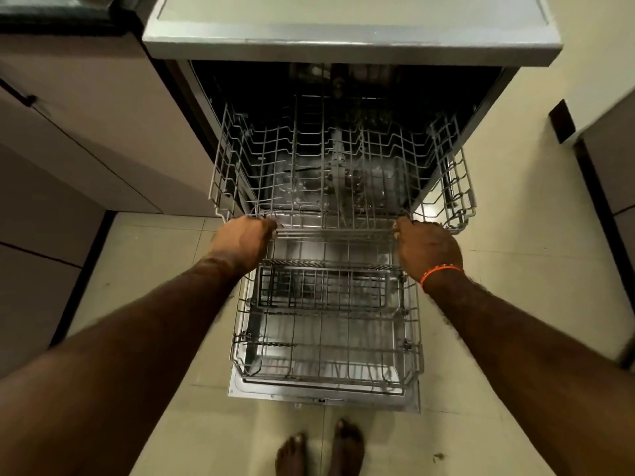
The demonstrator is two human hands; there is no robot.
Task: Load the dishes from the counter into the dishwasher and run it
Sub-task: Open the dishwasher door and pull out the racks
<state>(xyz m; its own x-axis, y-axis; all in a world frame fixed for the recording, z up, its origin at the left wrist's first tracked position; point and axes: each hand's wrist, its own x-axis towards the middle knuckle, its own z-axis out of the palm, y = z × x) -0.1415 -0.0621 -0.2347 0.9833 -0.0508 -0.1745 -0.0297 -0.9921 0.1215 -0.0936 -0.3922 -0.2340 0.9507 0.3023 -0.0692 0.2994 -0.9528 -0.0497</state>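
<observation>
Dishwasher stands open straight ahead of us, its door dropped flat onto the tiled floor toward our bare feet, and none of the dishes it is meant to take are anywhere in view. Starting at the left, pale cabinet fronts run along the wall beneath the dark edge of a counter. Next comes our left hand, fingers curled over the front rail of the upper rack near its left corner. The rack itself lies directly in front of both hands, drawn partway out of the tub, its front rail running crosswise between them and its slide path running away from us into the dark cavity. Below it the lower rack sits pulled out over the door, seemingly bare, with a darker wire basket at its far end. Further right, our right hand, with an orange band at the wrist, grips the same rail near the right corner. Both hands sit about equally near, so we judge the rack will travel evenly in or out along that front-to-back line.
</observation>
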